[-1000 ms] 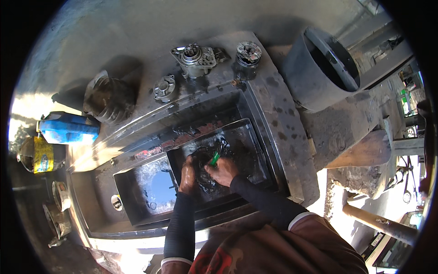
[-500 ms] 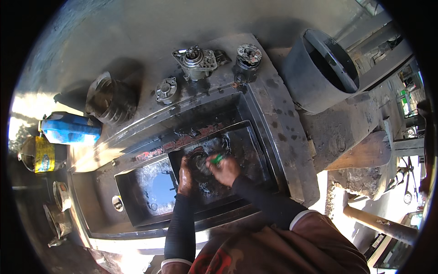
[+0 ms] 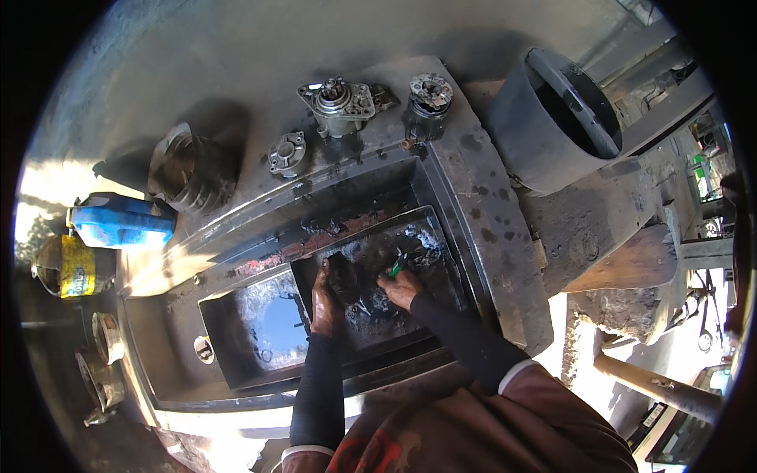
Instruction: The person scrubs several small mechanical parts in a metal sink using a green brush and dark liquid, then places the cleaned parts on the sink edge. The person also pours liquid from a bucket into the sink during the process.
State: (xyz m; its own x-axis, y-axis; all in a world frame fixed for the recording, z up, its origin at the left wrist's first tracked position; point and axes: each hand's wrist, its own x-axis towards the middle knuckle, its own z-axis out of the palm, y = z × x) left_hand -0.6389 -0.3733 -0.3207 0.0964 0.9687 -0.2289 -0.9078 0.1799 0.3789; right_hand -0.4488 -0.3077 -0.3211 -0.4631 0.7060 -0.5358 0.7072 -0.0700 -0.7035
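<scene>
My left hand is closed round the edge of a dark, roundish part, tilted up over the right half of a metal tray. Its finer shape is lost in shadow. My right hand grips a green-handled tool, whose working end I cannot make out. That hand is just right of the dark part, apart from it, low over the dark, rippled liquid in the tray. Both sleeved forearms reach in from the lower edge.
Liquid in the tray's left half reflects the sky. On the far ledge stand a metal housing, a smaller metal piece and a cylindrical part. A blue container and a cut-open plastic jug lie left; a grey drum stands right.
My right hand with the green-handled tool has moved right, off the round part. My left hand has tilted that part up, and the liquid at the tray's right side is now stirred.
</scene>
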